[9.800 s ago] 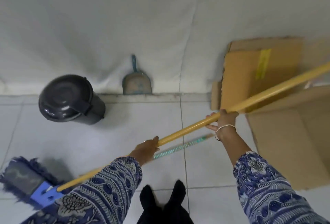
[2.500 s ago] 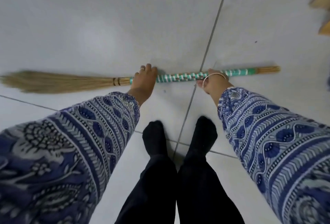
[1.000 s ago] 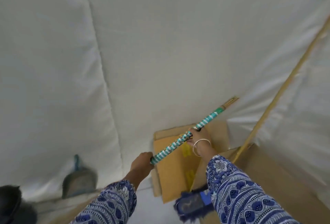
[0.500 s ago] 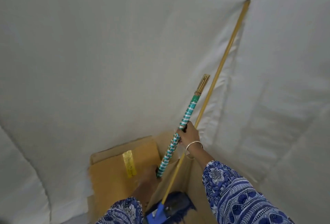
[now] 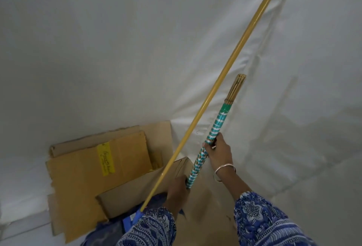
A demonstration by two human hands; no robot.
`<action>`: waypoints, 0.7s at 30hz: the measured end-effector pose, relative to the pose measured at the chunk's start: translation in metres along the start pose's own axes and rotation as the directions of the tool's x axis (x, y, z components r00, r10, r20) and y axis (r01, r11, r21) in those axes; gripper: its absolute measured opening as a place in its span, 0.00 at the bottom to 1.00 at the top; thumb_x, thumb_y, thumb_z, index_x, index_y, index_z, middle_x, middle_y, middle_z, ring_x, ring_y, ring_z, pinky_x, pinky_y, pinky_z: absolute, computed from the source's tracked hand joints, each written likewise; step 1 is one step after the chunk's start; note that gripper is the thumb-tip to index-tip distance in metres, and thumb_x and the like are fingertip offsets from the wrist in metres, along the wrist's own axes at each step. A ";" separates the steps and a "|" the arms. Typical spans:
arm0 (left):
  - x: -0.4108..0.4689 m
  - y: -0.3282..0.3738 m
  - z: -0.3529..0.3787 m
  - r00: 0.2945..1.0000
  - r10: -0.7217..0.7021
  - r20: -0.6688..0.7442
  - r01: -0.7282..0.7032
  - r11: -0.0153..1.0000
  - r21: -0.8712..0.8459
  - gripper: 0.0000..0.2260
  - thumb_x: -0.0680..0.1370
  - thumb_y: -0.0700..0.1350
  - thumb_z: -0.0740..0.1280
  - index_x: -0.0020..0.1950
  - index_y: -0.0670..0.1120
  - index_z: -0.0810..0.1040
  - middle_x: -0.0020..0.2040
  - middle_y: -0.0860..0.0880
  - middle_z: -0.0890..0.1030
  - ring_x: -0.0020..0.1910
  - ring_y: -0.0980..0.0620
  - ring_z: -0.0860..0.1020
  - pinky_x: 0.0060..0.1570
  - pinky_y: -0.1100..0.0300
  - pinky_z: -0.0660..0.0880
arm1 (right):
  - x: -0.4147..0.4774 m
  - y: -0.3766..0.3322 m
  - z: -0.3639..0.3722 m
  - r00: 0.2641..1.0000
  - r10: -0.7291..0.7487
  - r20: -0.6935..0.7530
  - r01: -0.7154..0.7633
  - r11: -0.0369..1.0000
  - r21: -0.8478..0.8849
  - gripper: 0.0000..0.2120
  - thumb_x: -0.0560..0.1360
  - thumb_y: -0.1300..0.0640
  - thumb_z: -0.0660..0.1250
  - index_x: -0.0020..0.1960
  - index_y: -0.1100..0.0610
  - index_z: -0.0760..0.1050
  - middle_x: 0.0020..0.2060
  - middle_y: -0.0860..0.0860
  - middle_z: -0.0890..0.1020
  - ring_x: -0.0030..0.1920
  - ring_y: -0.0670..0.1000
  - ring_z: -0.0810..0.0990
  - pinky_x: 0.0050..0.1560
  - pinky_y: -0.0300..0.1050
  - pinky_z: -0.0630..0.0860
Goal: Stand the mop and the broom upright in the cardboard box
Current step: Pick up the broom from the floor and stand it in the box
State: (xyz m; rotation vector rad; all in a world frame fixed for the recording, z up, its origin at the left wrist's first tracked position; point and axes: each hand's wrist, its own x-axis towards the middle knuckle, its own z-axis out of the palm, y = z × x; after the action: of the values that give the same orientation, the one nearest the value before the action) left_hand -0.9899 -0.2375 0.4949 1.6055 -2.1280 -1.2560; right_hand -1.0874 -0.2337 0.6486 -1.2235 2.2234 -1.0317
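both your hands grip the broom [image 5: 213, 134], right hand [image 5: 218, 152] high, left hand [image 5: 177, 192] low, tilted over the cardboard box [image 5: 125, 196]; the mop [image 5: 205, 100] stands inside, leaning on the white sheet [image 5: 137, 49].

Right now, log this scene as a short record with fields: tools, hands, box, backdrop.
mop: yellow pole leaning up to the right, blue head down at the cardboard box
broom: teal-and-white wrapped handle, tilted, bristle end hidden
right hand: gripping the broom handle higher up
left hand: gripping it lower down
backdrop: white sheet
flat cardboard: behind the box, with a yellow label
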 end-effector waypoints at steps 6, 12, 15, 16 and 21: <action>0.080 -0.005 0.059 0.975 -0.214 -0.060 0.207 0.973 -0.098 0.07 0.76 0.40 0.63 0.52 0.41 0.77 0.52 0.43 0.82 0.51 0.46 0.79 0.48 0.55 0.74 | 0.079 0.071 0.037 0.989 -0.025 0.144 0.031 0.999 -0.034 0.11 0.74 0.59 0.65 0.56 0.60 0.71 0.49 0.58 0.83 0.49 0.59 0.81 0.46 0.46 0.76; 0.154 -0.013 0.122 0.941 -0.330 -0.075 0.320 0.940 -0.121 0.04 0.77 0.40 0.62 0.43 0.45 0.73 0.51 0.41 0.82 0.50 0.45 0.80 0.41 0.59 0.69 | 0.141 0.147 0.060 0.981 -0.022 0.191 0.034 0.998 -0.060 0.11 0.75 0.57 0.64 0.55 0.60 0.71 0.48 0.57 0.84 0.48 0.59 0.82 0.45 0.47 0.77; 0.180 -0.021 0.139 0.920 -0.382 -0.091 0.368 0.919 -0.139 0.06 0.77 0.40 0.62 0.50 0.41 0.77 0.52 0.41 0.82 0.51 0.45 0.79 0.43 0.58 0.71 | 0.165 0.174 0.077 0.971 -0.035 0.236 0.050 0.997 -0.055 0.12 0.74 0.56 0.66 0.55 0.59 0.71 0.48 0.57 0.84 0.48 0.58 0.82 0.44 0.45 0.76; 0.188 -0.025 0.145 0.910 -0.403 -0.096 0.387 0.909 -0.153 0.07 0.77 0.40 0.62 0.52 0.40 0.77 0.52 0.42 0.82 0.52 0.45 0.79 0.45 0.57 0.73 | 0.171 0.181 0.084 0.966 -0.050 0.253 0.063 0.997 -0.047 0.12 0.74 0.56 0.66 0.56 0.59 0.71 0.49 0.56 0.84 0.48 0.58 0.82 0.44 0.43 0.75; 0.214 -0.038 0.160 0.881 -0.455 -0.128 0.429 0.884 -0.187 0.09 0.78 0.39 0.61 0.54 0.41 0.78 0.53 0.42 0.82 0.52 0.45 0.80 0.49 0.55 0.75 | 0.195 0.194 0.112 0.941 -0.089 0.326 0.104 0.994 -0.031 0.14 0.74 0.56 0.66 0.57 0.59 0.71 0.52 0.56 0.83 0.52 0.58 0.82 0.50 0.48 0.78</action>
State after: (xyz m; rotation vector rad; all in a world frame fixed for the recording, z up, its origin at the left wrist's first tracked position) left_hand -1.1435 -0.3434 0.3004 2.1199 -1.5682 -1.3066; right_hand -1.2270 -0.3769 0.4293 -1.4220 1.9596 -0.7493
